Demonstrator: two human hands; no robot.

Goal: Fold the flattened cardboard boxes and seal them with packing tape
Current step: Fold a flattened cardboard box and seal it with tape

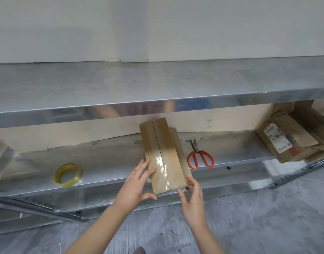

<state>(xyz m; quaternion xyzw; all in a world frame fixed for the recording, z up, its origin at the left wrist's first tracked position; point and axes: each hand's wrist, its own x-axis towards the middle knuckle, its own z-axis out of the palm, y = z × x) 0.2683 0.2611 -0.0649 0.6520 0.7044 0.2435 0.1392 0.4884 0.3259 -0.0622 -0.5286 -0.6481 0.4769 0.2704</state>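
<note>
A long, narrow cardboard box point(163, 153) stands on the lower metal shelf point(111, 162), its top seam covered by a strip of clear tape. My left hand point(137, 184) rests against the box's near left side, fingers spread on the cardboard. My right hand point(191, 194) touches the near right corner, with thumb and fingers around the taped end. A roll of clear packing tape point(68, 175) lies on the shelf to the left. A stack of flattened cardboard boxes point(293, 136) leans at the far right of the shelf.
Orange-handled scissors point(199, 154) lie just right of the box. The upper metal shelf point(157, 83) overhangs the back of the box. A cardboard sheet lines the wall behind. Grey floor below.
</note>
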